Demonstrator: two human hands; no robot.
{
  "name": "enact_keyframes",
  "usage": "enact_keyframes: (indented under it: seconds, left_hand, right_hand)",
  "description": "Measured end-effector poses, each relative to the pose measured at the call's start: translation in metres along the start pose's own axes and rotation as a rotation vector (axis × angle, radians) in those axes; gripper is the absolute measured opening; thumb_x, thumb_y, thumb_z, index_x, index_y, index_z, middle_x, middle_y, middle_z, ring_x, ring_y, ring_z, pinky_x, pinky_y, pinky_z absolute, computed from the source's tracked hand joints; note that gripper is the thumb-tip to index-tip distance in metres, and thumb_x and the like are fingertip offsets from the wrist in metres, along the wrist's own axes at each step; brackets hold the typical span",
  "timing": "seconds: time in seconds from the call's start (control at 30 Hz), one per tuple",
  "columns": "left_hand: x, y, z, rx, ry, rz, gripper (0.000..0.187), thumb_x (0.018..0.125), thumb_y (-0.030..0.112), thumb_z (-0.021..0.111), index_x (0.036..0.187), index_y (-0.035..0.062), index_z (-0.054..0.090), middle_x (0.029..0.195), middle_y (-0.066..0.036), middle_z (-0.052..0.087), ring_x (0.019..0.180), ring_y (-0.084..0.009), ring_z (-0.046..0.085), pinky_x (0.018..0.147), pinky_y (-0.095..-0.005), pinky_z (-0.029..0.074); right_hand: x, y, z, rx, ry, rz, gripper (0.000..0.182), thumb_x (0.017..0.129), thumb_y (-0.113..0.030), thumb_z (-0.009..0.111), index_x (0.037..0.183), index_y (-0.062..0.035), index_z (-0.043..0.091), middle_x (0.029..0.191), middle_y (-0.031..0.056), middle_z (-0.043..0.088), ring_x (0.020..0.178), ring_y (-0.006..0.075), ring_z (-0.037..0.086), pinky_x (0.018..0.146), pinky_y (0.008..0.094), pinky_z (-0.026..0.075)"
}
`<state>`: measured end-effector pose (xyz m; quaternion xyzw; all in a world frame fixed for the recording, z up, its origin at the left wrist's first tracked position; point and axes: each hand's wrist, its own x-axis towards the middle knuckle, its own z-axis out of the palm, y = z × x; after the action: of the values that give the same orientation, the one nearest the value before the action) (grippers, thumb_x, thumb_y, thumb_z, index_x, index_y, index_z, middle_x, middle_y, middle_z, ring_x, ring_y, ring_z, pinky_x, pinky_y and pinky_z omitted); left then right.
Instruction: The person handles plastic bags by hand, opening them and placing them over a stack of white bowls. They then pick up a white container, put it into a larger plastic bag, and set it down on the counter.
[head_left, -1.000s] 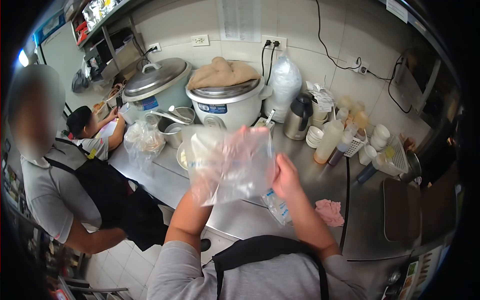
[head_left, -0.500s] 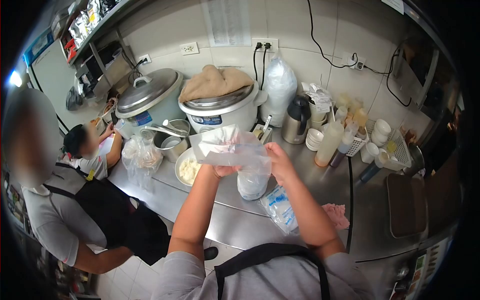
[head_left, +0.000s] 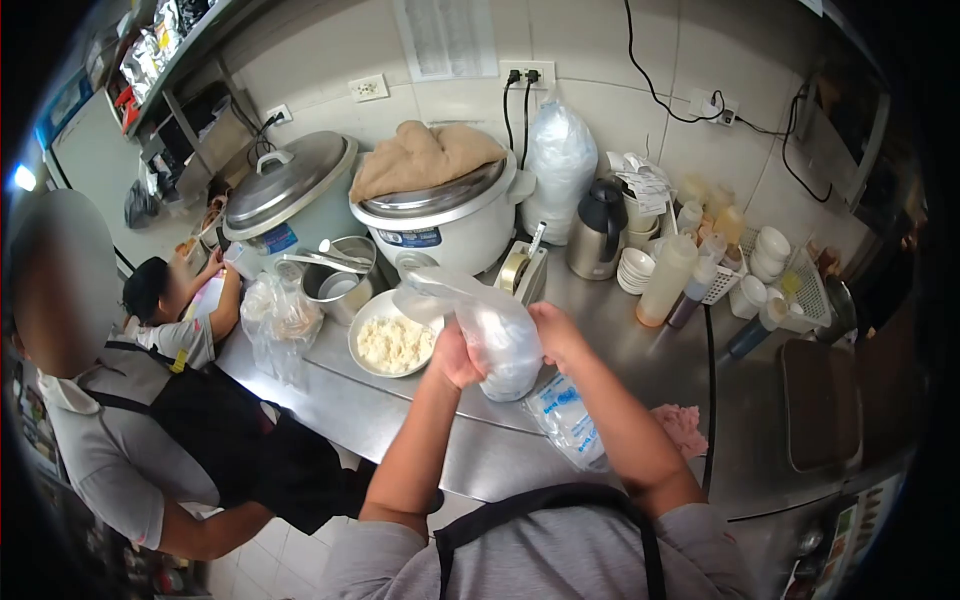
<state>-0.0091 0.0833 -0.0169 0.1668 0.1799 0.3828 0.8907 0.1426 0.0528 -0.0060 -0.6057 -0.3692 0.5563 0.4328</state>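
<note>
Between my hands is a translucent plastic bag [head_left: 490, 310], with a whitish round shape in its lower part that I cannot make out clearly. My left hand [head_left: 460, 358] grips the bag's left side. On its right side, the fingers of my right hand [head_left: 558, 335] close on the plastic. The bag's upper end flops over to the left, above a white bowl [head_left: 358, 352] of white rice [head_left: 395, 345]. A flat plastic packet with blue print [head_left: 568, 415] lies by my right forearm.
Behind the bag stand a rice cooker [head_left: 450, 235] topped with a brown cloth [head_left: 425, 160], and a tape dispenser [head_left: 525, 270]. Sauce bottles [head_left: 668, 280] and a thermos [head_left: 598, 235] line the right. A steel pot [head_left: 345, 285] and a co-worker [head_left: 140, 420] are on the left.
The bag's wide, flat top has dropped and folded to the left, and my left hand has come lower and to the right. More of the rice bowl and the tape dispenser now shows.
</note>
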Motion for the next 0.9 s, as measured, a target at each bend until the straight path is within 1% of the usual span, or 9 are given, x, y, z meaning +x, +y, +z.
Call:
enact_keyframes:
  seconds: [0.03,0.1,0.2,0.3,0.4,0.6,0.7,0.8,0.9]
  left_hand:
    - [0.0,-0.003,-0.009,-0.065,-0.122,-0.057,0.045,0.085,0.034,0.031,0.105,-0.0019,0.048,0.102,-0.013,0.054,0.096,-0.0252,0.052,0.083,-0.0367,0.042]
    - [0.003,-0.003,-0.017,-0.013,-0.098,-0.099,0.044,0.085,0.034,0.032,0.105,-0.0011,0.048,0.102,-0.013,0.054,0.093,-0.0249,0.053,0.081,-0.0363,0.043]
    - [0.01,-0.002,-0.023,0.052,-0.085,-0.14,0.042,0.084,0.033,0.033,0.105,-0.0003,0.049,0.101,-0.012,0.055,0.092,-0.0242,0.054,0.081,-0.0361,0.044]
    - [0.012,0.0,-0.028,0.089,-0.062,-0.162,0.04,0.083,0.031,0.035,0.104,-0.0003,0.05,0.1,-0.012,0.056,0.091,-0.0233,0.055,0.08,-0.0358,0.044]
    - [0.015,0.003,-0.033,0.096,-0.072,-0.189,0.039,0.082,0.03,0.036,0.103,-0.0006,0.05,0.099,-0.012,0.056,0.09,-0.0225,0.055,0.079,-0.0357,0.045]
    - [0.021,0.005,-0.051,0.105,-0.079,-0.209,0.038,0.083,0.03,0.037,0.101,-0.0005,0.051,0.097,-0.011,0.057,0.087,-0.022,0.057,0.074,-0.0341,0.047]
    - [0.031,-0.001,-0.078,0.085,-0.017,-0.22,0.038,0.083,0.03,0.037,0.101,-0.0003,0.051,0.096,-0.011,0.057,0.086,-0.0214,0.057,0.071,-0.033,0.049]
    - [0.043,-0.007,-0.107,0.159,0.02,-0.208,0.037,0.083,0.028,0.036,0.103,-0.0005,0.049,0.098,-0.011,0.057,0.087,-0.0215,0.056,0.073,-0.0334,0.048]
    - [0.04,-0.015,-0.103,0.183,0.068,-0.16,0.037,0.084,0.027,0.035,0.105,-0.0011,0.048,0.1,-0.012,0.055,0.09,-0.0221,0.055,0.077,-0.0345,0.046]
  right_hand:
    - [0.002,0.01,0.0,0.012,0.018,0.005,0.02,0.083,-0.026,0.043,0.087,-0.0087,0.051,0.059,-0.001,0.048,0.038,0.0069,0.037,0.031,0.0221,0.022]
    - [0.0,0.023,-0.003,0.048,0.034,0.003,0.02,0.083,-0.023,0.043,0.087,-0.0063,0.052,0.062,0.0015,0.051,0.047,0.0079,0.043,0.038,0.0235,0.032]
    - [0.025,0.059,0.005,0.115,0.148,-0.227,0.018,0.083,-0.019,0.044,0.086,-0.0034,0.053,0.068,0.0038,0.054,0.059,0.009,0.048,0.052,0.0234,0.04]
    - [0.027,0.07,0.007,0.191,0.162,-0.24,0.016,0.083,-0.016,0.045,0.085,-0.0014,0.053,0.072,0.0045,0.055,0.067,0.0101,0.05,0.062,0.0224,0.04]
    - [0.038,0.084,0.009,0.158,0.193,-0.328,0.017,0.083,-0.017,0.045,0.085,-0.0019,0.053,0.072,0.003,0.054,0.065,0.0094,0.049,0.06,0.0225,0.04]
    - [0.031,0.075,0.008,0.241,0.163,-0.188,0.017,0.084,-0.018,0.044,0.084,-0.0032,0.053,0.071,0.0023,0.054,0.063,0.0082,0.048,0.059,0.0221,0.04]
    - [0.031,0.073,0.004,0.061,0.15,-0.161,0.022,0.087,-0.02,0.038,0.088,-0.0058,0.054,0.073,0.0014,0.056,0.064,0.006,0.05,0.056,0.0209,0.041]
    - [0.042,0.082,0.001,0.098,0.11,-0.097,0.021,0.082,-0.02,0.047,0.086,-0.0018,0.055,0.075,0.0059,0.058,0.065,0.0106,0.052,0.06,0.0244,0.042]
    - [0.067,0.117,-0.002,-0.24,0.164,-0.319,0.024,0.077,-0.021,0.051,0.09,-0.0012,0.056,0.084,0.0107,0.061,0.073,0.0164,0.056,0.065,0.0284,0.043]
